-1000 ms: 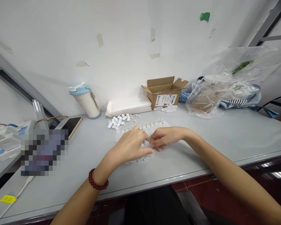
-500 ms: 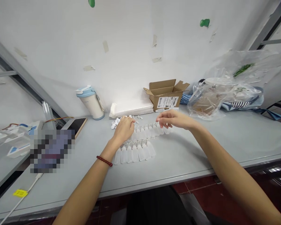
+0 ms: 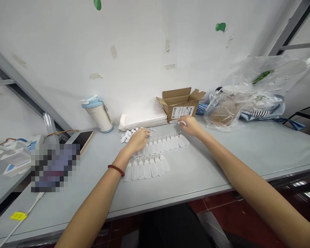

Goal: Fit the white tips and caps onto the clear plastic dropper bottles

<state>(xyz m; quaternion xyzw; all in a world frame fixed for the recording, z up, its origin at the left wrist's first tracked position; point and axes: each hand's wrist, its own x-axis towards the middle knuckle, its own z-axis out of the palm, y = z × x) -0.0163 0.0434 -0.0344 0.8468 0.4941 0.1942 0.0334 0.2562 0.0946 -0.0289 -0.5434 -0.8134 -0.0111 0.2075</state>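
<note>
Translucent, thin-spouted bottles [image 3: 147, 169] lie in two rows on the smooth gray counter [image 3: 204, 172]. The left hand [image 3: 138, 139], bent, partly hides the farther row near white caps [image 3: 126, 136]; the right hand [image 3: 190, 125] curls before the cardboard box [image 3: 183, 111]. Whether either grips anything, I cannot tell.

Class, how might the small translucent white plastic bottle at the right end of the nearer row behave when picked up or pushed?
The translucent white bottle is probably light, judging by its small size. Pushed left, it may knock the bottles lying close beside it. It narrows toward one end, so any rolling would likely curve.
</note>
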